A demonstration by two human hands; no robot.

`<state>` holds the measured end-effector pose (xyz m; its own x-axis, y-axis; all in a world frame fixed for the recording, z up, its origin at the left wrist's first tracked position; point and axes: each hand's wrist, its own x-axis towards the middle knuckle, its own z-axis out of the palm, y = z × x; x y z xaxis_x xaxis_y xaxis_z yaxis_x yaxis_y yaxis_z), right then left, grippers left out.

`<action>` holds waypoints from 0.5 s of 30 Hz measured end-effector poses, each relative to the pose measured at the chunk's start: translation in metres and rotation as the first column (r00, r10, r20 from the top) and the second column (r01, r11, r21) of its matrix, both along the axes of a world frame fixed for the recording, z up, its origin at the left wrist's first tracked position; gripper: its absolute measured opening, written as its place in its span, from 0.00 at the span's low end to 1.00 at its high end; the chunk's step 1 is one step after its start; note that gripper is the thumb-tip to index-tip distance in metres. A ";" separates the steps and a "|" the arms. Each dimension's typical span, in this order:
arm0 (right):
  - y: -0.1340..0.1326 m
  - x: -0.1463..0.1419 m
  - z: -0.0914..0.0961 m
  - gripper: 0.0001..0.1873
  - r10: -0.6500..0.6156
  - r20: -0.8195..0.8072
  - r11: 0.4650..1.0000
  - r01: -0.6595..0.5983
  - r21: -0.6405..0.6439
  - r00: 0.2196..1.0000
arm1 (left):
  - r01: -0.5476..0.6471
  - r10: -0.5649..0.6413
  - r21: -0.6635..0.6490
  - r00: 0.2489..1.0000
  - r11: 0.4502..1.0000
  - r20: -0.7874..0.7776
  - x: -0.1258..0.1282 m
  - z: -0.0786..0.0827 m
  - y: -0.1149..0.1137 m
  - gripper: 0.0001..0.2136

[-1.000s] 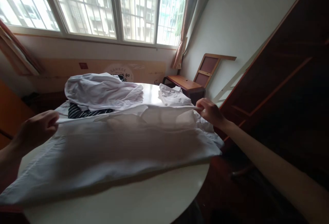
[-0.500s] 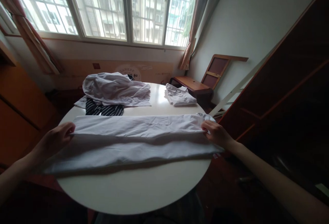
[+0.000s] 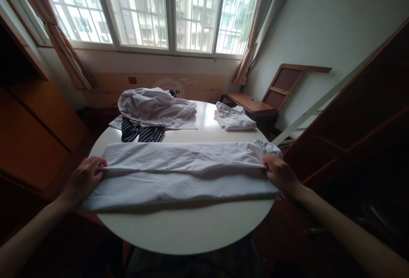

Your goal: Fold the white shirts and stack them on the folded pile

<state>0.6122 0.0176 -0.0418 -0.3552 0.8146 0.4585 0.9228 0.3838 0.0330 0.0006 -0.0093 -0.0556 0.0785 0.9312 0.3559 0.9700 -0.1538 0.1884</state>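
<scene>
A long white shirt (image 3: 182, 171) lies folded lengthwise across the round white table (image 3: 188, 231). My left hand (image 3: 83, 179) pinches its left end at the fold line, fingers closed on the cloth. At the right end, by the collar, my right hand (image 3: 281, 174) grips the folded edge the same way. Both hands rest low on the tabletop with the shirt stretched flat between them.
A heap of white clothes (image 3: 156, 107) over a dark striped garment (image 3: 142, 133) sits at the table's far left. A small folded white shirt (image 3: 234, 118) lies far right. Behind stand a wooden chair (image 3: 258, 101), a window, and a dark wooden cabinet (image 3: 361, 112) to the right.
The shirt's upper half, held up a second ago, has been brought down and folded over onto the lower half. Both hands have come down to the tabletop.
</scene>
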 end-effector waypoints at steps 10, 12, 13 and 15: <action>-0.007 0.002 0.017 0.04 -0.038 -0.283 0.972 0.102 0.214 0.958 | -0.129 0.112 0.470 0.992 0.873 0.063 0.012 0.011 -0.010 0.05; -0.009 0.006 0.013 0.04 -0.022 -0.279 0.982 0.074 0.176 0.960 | -0.171 0.131 0.467 0.984 0.868 0.118 0.013 0.009 -0.014 0.04; -0.010 0.007 0.010 0.03 -0.006 -0.249 0.991 0.039 0.129 0.968 | -0.148 0.113 0.455 0.988 0.878 0.102 0.013 0.007 -0.015 0.03; -0.012 0.010 0.004 0.04 0.031 -0.186 0.999 -0.027 0.023 0.982 | -0.046 0.038 0.440 0.999 0.897 0.027 0.011 0.003 -0.017 0.02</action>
